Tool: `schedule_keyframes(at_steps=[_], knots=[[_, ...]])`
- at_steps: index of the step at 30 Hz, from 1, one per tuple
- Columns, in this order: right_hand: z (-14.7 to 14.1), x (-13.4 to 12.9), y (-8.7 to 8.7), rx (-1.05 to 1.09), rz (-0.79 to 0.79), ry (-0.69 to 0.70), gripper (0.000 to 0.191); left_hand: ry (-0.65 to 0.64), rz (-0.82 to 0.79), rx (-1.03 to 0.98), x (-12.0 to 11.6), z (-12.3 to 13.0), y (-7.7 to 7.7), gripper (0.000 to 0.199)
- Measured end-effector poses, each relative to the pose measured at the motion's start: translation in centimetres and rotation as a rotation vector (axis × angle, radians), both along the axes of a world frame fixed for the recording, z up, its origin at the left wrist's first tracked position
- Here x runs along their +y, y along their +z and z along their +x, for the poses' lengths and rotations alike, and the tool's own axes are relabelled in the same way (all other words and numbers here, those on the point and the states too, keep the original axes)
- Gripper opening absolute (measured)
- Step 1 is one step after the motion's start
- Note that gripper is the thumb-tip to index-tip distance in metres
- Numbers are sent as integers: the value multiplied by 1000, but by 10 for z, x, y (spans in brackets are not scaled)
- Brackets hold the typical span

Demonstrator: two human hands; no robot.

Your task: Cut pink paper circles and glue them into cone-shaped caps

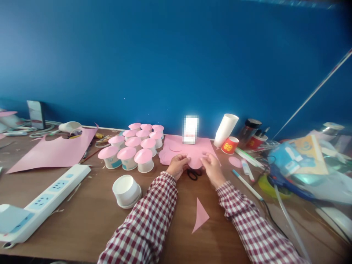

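My left hand (177, 166) and my right hand (212, 169) pinch opposite edges of a pink paper circle (195, 161). Behind it lie pink paper sheets (207, 145), with another cut circle (175, 147) on top. The black handles of a pair of scissors (192, 175) show just below the held paper; their blades are hidden. Nearer to me, between my forearms, a pink paper scrap (201, 215) rests on the brown table (178, 238). A white phone-like rectangle (190, 129), partly blurred out, stands behind the sheets.
Left of my hands stand several upturned paper cups topped with pink discs (128, 154). A white cup stack (127, 190) sits nearer. Farther left are a power strip (52, 194) and cut pink paper (57, 150). A red cup (230, 145), marker (247, 184) and blue glue gun (288, 183) lie right.
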State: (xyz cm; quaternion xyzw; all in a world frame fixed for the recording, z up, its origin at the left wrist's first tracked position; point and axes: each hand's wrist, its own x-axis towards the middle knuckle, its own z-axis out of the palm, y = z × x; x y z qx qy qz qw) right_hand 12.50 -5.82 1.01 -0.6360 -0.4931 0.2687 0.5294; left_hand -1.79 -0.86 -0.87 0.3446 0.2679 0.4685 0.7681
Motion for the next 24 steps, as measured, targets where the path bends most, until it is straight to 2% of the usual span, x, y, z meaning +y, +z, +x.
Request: schedule_keyframes(at_steps=[3,6,9,12,15,24], knots=[[0,-5,-4,-48,16,4,42,12,-13,0,1,0,0,14],[-2,-13,-7,-144,50,98,40,48,-47,-17,1,-2,1,12],[-6,-22,-8,-408,24,202,33,68,-81,-54,1,-3,2,12],[-10,-28,-8,-726,-12,237,26,58,-86,-75,0,-5,4,12],[-12,-30,-7,-908,-10,275,22,36,-75,-86,-2,-5,6,13],[-6,-27,-5,-993,-64,213,17,61,-102,-159,0,-7,5,16]])
